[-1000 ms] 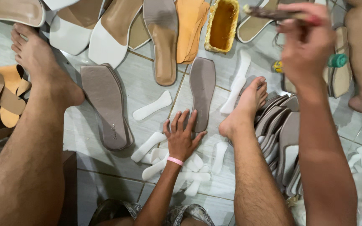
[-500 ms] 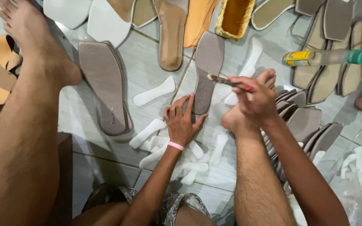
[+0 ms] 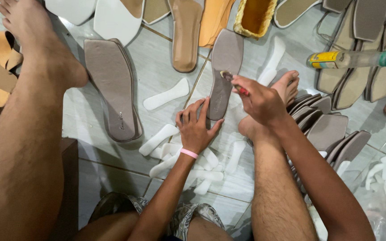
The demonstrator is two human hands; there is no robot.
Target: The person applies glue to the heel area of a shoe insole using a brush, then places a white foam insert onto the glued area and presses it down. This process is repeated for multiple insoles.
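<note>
Seated person brushing glue onto a grey shoe insole on a tiled floor.

Nearest, white foam strips [image 3: 188,167] lie scattered. The left hand [image 3: 196,129], fingers spread, presses the grey insole [image 3: 223,71] flat. The right hand [image 3: 261,101] grips a small brush [image 3: 233,82] touching the insole. Beyond sits a yellow glue tub [image 3: 254,17].

We are looking through a single head-worn camera, pointing steeply down from above our seated body toward the tiled floor [image 3: 166,58]. It is sitting close, taking in our thighs at the bottom edge and our feet higher up. We are working with one view only, so nothing overlaps.
</note>
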